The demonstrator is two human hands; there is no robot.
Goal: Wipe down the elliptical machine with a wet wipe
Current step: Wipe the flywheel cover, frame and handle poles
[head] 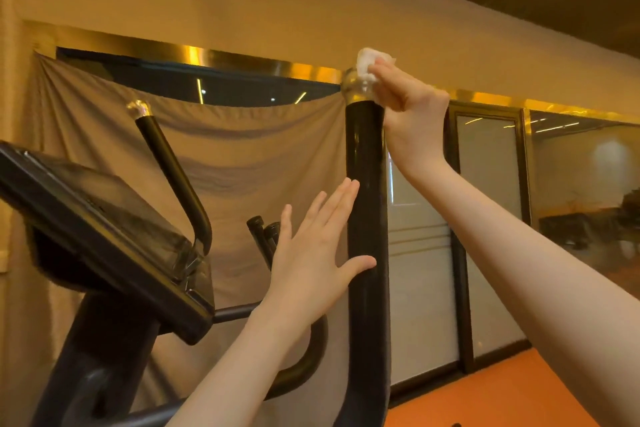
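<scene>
The black elliptical machine fills the left and middle of the head view. Its right handlebar [367, 204] rises upright in front of me and ends in a shiny chrome cap [355, 88]. My right hand [412, 114] is shut on a crumpled white wet wipe [367, 61], pressing it against the top of that cap. My left hand [311, 253] is open, fingers spread, its fingertips and thumb resting on the left side of the handlebar's black grip. The left handlebar [173, 170] with its own chrome tip stands further back.
The machine's console screen [104, 222] tilts at the left on its black post. A grey cloth [242, 156] hangs over the window behind. Glass doors [485, 218] and orange floor [502, 392] lie to the right.
</scene>
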